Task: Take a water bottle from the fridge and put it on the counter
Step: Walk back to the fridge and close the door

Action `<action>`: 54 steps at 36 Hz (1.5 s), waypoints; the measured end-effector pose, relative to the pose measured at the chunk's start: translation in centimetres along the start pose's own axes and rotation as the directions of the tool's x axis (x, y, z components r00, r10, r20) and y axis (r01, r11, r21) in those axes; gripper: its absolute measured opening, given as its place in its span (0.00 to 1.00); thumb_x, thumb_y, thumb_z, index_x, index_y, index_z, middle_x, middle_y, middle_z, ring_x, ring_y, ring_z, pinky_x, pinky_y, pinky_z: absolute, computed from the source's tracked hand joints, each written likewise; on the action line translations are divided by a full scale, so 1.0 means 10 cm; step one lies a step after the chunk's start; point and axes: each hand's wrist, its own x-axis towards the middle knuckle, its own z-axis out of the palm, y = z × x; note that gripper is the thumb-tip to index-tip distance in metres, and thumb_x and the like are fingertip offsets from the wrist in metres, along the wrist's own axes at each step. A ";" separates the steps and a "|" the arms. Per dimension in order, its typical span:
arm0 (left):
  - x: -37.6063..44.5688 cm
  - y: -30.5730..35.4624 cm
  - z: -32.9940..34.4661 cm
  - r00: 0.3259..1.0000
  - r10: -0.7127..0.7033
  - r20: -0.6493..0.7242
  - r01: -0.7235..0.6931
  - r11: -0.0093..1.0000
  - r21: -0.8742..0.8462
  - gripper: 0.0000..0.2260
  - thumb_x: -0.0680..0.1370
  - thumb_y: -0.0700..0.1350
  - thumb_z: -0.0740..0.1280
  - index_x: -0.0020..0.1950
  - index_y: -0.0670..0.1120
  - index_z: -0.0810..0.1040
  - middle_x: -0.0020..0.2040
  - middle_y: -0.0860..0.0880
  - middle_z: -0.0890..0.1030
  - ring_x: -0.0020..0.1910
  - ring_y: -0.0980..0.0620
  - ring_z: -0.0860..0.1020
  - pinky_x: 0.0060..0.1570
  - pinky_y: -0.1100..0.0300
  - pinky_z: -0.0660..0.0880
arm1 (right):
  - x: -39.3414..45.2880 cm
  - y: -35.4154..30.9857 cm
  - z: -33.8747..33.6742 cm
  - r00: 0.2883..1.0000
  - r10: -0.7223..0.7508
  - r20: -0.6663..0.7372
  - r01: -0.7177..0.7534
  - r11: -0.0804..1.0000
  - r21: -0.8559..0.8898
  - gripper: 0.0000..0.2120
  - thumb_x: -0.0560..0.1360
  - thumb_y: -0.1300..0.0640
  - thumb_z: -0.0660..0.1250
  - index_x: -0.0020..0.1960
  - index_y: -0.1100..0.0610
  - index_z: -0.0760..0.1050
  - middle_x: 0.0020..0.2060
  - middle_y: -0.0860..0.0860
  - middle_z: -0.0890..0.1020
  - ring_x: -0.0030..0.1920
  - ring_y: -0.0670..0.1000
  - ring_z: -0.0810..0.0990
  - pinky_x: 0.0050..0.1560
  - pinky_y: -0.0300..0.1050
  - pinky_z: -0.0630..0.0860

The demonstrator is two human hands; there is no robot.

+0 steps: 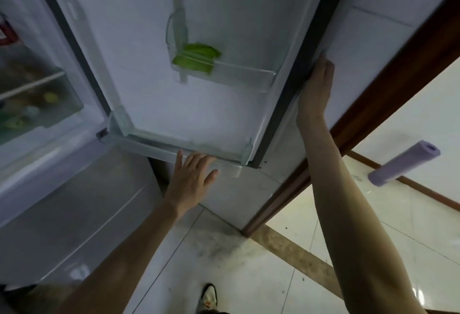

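I am standing in front of the fridge, and its door [189, 40] is standing wide open toward me, so I am seeing the inner side of it. My right hand [315, 90] is gripping the outer edge of the door: the fingers are wrapping around the dark seal along this edge, and the arm is reaching up to it from below. My left hand [190, 179] is lying flat with the fingers spread, touching the bottom edge of the door near the lower door shelf [154, 149]. This hand is open and is holding nothing.

On the inner side of the door, a clear shelf [224, 72] is carrying something green [196, 61] at its left end; it is too blurred for me to say what it is. The lower door shelf is looking empty from here.

To the left, the inside of the fridge [32, 85] is showing glass shelves with some food on them, but everything there is blurred. I cannot tell where the water bottle is; I am not seeing it clearly in any place.

Under the open door, the closed lower door of the fridge [74, 214] is showing. On the right, a purple roll [403, 167] is lying on the tiled floor [249, 264] behind a brown door frame [373, 104]. My shoe [208, 293] is showing at the bottom.
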 end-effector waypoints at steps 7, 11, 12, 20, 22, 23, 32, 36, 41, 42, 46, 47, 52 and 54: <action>-0.45 -0.24 -0.19 0.998 0.054 -0.035 -0.058 0.992 -0.114 0.23 0.85 0.59 0.52 0.63 0.48 0.80 0.60 0.49 0.83 0.65 0.48 0.79 0.78 0.37 0.55 | -0.65 -0.13 -0.07 0.996 -0.059 -0.073 0.060 0.998 0.012 0.12 0.87 0.49 0.52 0.48 0.43 0.71 0.42 0.41 0.76 0.41 0.35 0.77 0.50 0.43 0.75; -0.86 -0.43 -0.52 0.991 0.105 -0.087 -0.118 0.980 -0.158 0.17 0.84 0.53 0.60 0.55 0.43 0.84 0.56 0.46 0.85 0.62 0.43 0.82 0.72 0.36 0.66 | -1.35 -0.20 -0.16 0.986 -0.144 -0.088 0.146 0.989 0.014 0.11 0.85 0.44 0.51 0.49 0.42 0.71 0.39 0.37 0.75 0.39 0.35 0.76 0.47 0.36 0.74; -0.98 -0.50 -0.61 0.991 0.101 -0.084 -0.115 0.979 -0.170 0.18 0.84 0.53 0.60 0.54 0.42 0.84 0.56 0.45 0.85 0.63 0.43 0.82 0.72 0.40 0.67 | -1.55 -0.23 -0.18 0.982 -0.172 -0.073 0.174 0.985 0.014 0.11 0.83 0.42 0.51 0.49 0.42 0.70 0.38 0.35 0.75 0.38 0.35 0.75 0.45 0.33 0.75; -1.95 -1.27 -1.35 0.968 -0.249 0.032 0.241 0.885 -0.398 0.15 0.85 0.48 0.62 0.64 0.44 0.84 0.69 0.47 0.82 0.73 0.48 0.75 0.75 0.48 0.69 | -3.21 -0.41 0.03 0.821 -0.500 0.276 0.493 0.864 0.098 0.18 0.80 0.33 0.55 0.67 0.38 0.62 0.48 0.31 0.74 0.40 0.44 0.75 0.38 0.44 0.76; -2.11 -1.48 -1.66 0.919 -0.395 -0.006 0.347 0.815 -0.464 0.16 0.85 0.54 0.60 0.67 0.51 0.82 0.66 0.54 0.82 0.67 0.54 0.79 0.70 0.53 0.73 | -3.57 -0.51 0.27 0.739 -0.586 0.334 0.563 0.808 0.173 0.29 0.82 0.39 0.58 0.76 0.53 0.55 0.62 0.29 0.69 0.55 0.37 0.75 0.52 0.38 0.77; -2.17 -1.58 -1.84 0.885 -0.461 -0.065 0.375 0.789 -0.486 0.17 0.85 0.58 0.59 0.66 0.54 0.81 0.63 0.58 0.83 0.64 0.58 0.79 0.65 0.57 0.75 | -3.72 -0.55 0.39 0.692 -0.629 0.354 0.593 0.775 0.218 0.32 0.82 0.44 0.61 0.78 0.59 0.52 0.69 0.32 0.68 0.62 0.35 0.73 0.60 0.34 0.75; -2.61 -2.91 -3.68 0.296 -0.908 -0.296 0.113 0.341 -0.933 0.19 0.84 0.54 0.62 0.74 0.53 0.69 0.72 0.55 0.74 0.72 0.53 0.71 0.76 0.44 0.67 | -4.86 -0.96 1.91 0.386 -0.829 0.405 0.789 0.524 0.320 0.54 0.68 0.53 0.73 0.83 0.47 0.42 0.83 0.59 0.48 0.84 0.62 0.48 0.83 0.57 0.51; -2.57 -3.30 -4.22 0.418 -0.901 -0.115 0.104 0.173 -0.979 0.29 0.82 0.65 0.58 0.82 0.58 0.59 0.83 0.56 0.60 0.81 0.51 0.59 0.79 0.36 0.56 | -5.33 -1.06 2.64 0.420 -0.821 0.387 0.796 0.538 0.277 0.56 0.65 0.55 0.73 0.83 0.50 0.43 0.80 0.67 0.50 0.81 0.72 0.50 0.77 0.75 0.52; -2.39 -3.53 -4.46 0.553 -0.833 -0.013 0.163 0.123 -0.979 0.23 0.78 0.70 0.61 0.69 0.60 0.74 0.69 0.60 0.73 0.63 0.59 0.71 0.68 0.43 0.67 | -5.63 -1.13 3.40 0.395 -0.841 0.370 0.858 0.481 0.177 0.57 0.65 0.54 0.72 0.84 0.52 0.40 0.80 0.68 0.50 0.80 0.74 0.51 0.76 0.76 0.53; -2.38 -3.55 -4.47 0.555 -0.832 -0.012 0.167 0.125 -0.978 0.18 0.78 0.71 0.61 0.61 0.64 0.77 0.62 0.63 0.75 0.58 0.62 0.72 0.65 0.44 0.68 | -5.67 -1.14 3.53 0.397 -0.841 0.369 0.863 0.478 0.163 0.57 0.65 0.52 0.72 0.84 0.52 0.41 0.80 0.68 0.51 0.80 0.75 0.52 0.76 0.76 0.53; -2.41 -3.57 -4.51 0.590 -0.807 -0.009 0.170 0.134 -0.976 0.11 0.78 0.71 0.59 0.51 0.71 0.79 0.64 0.62 0.76 0.64 0.60 0.73 0.65 0.44 0.70 | -5.75 -1.17 3.97 0.404 -0.821 0.404 0.873 0.477 0.096 0.57 0.65 0.48 0.73 0.84 0.52 0.43 0.80 0.67 0.53 0.79 0.75 0.54 0.77 0.75 0.53; -2.41 -3.57 -4.51 0.596 -0.803 -0.003 0.166 0.127 -0.978 0.13 0.78 0.71 0.60 0.54 0.70 0.80 0.66 0.61 0.76 0.67 0.58 0.72 0.68 0.44 0.70 | -5.77 -1.18 4.06 0.407 -0.814 0.415 0.875 0.478 0.080 0.58 0.65 0.47 0.73 0.84 0.52 0.43 0.80 0.67 0.54 0.79 0.74 0.55 0.77 0.74 0.53; -2.43 -3.55 -4.57 0.606 -0.795 -0.005 0.162 0.129 -0.978 0.26 0.82 0.66 0.58 0.72 0.53 0.78 0.75 0.50 0.75 0.76 0.48 0.70 0.79 0.47 0.63 | -5.84 -1.27 4.38 0.434 -0.764 0.477 0.868 0.497 0.006 0.57 0.66 0.43 0.74 0.84 0.52 0.43 0.80 0.65 0.52 0.79 0.73 0.56 0.77 0.73 0.55; -2.43 -3.54 -4.57 0.591 -0.807 -0.010 0.155 0.126 -0.980 0.27 0.82 0.65 0.58 0.72 0.50 0.79 0.74 0.47 0.76 0.75 0.46 0.71 0.79 0.47 0.64 | -5.86 -1.26 4.44 0.444 -0.760 0.475 0.864 0.503 -0.003 0.55 0.66 0.44 0.75 0.83 0.52 0.47 0.80 0.65 0.53 0.79 0.73 0.56 0.76 0.74 0.55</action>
